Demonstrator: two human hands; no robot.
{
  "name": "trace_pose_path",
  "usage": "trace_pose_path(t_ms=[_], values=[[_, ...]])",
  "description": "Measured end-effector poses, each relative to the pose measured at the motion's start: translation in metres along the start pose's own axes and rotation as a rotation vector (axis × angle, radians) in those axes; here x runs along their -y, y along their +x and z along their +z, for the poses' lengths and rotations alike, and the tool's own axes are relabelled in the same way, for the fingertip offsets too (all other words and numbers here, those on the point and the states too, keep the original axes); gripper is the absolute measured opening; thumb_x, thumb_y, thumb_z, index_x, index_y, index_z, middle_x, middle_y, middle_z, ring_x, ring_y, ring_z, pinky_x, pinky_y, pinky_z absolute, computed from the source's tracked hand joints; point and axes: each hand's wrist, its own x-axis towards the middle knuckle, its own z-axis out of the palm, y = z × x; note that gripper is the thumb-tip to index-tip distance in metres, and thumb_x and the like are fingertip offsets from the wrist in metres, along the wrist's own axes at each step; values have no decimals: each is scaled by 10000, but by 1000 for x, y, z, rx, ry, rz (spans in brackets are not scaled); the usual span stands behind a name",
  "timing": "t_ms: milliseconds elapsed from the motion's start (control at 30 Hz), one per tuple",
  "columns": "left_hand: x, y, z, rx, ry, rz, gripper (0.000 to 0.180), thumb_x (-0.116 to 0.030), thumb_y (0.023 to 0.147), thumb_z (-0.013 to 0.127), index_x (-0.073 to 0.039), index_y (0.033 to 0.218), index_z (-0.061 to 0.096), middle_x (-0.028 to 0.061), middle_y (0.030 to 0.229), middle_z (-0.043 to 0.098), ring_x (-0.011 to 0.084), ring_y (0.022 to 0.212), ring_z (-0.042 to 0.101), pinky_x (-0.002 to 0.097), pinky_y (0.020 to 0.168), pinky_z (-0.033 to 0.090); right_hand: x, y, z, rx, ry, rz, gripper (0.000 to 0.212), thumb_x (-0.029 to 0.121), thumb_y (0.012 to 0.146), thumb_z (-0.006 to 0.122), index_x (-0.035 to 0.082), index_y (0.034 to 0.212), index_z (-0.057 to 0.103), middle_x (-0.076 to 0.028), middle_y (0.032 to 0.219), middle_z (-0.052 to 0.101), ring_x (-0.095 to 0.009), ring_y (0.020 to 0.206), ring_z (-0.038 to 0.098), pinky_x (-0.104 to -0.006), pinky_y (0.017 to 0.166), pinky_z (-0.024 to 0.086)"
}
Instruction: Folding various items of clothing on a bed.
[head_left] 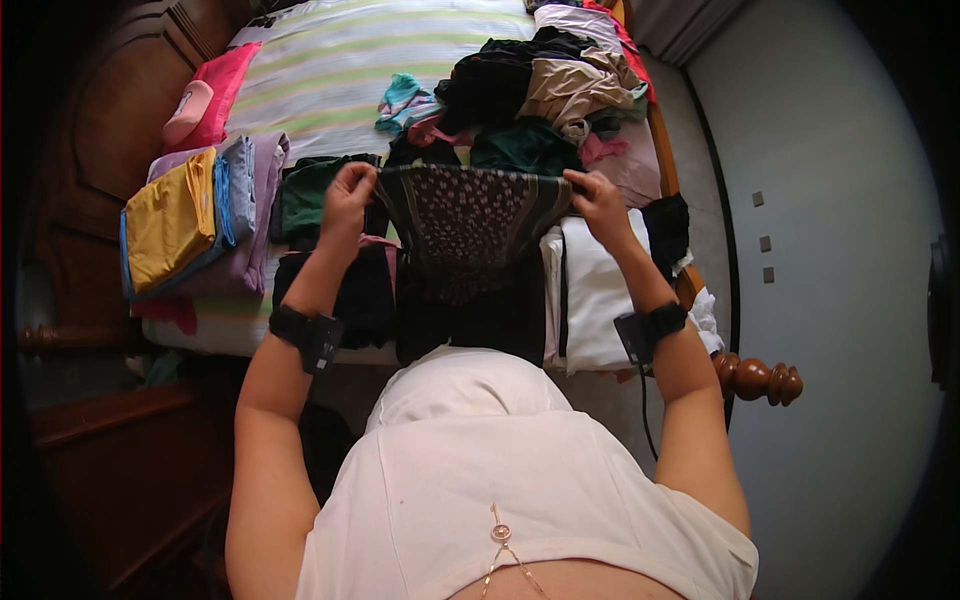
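Note:
Stretched between my two hands is a dark patterned cloth, with small pale pinkish spots and a dark green striped border. My left hand pinches its upper left corner, and my right hand pinches the upper right one. The middle of the cloth hangs down over a folded black garment at the bed's near edge. Beside my left forearm lies another folded black garment. Folded white clothing with a black stripe lies under my right forearm. A dark green garment sits just left of my left hand.
A stack topped by a yellow folded cloth stands at the left. Beyond my hands lies a loose heap with black clothing, beige cloth and green cloth. A turned wooden bedpost juts out at the right, near the wall.

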Motion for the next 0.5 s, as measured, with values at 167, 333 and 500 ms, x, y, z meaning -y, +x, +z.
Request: trace_pose_path(t_ms=[167,333,500], values=[[-82,65,7,-123,114,385,137,-179,911,597,-50,944,630,-16,865,603,78,817,525,227,780,407,36,83,-40,-218,-236,-307,155,104,800,620,71,930,698,-149,913,636,-319,872,605,-396,783,475],[-206,97,24,-250,272,823,199,-129,906,583,-29,1074,626,58,1036,622,152,990,565,274,879,420,89,158,-111,-634,-412,-593,159,105,841,587,56,960,680,-119,870,647,-250,805,620,-330,777,482],[-276,76,-28,-638,1143,1421,308,5,894,536,-87,1179,605,117,1119,591,250,1001,583,313,887,456,192,154,-141,-765,-65,-672,193,45,851,564,-1,1006,670,-46,830,588,-153,822,588,-284,750,481]])
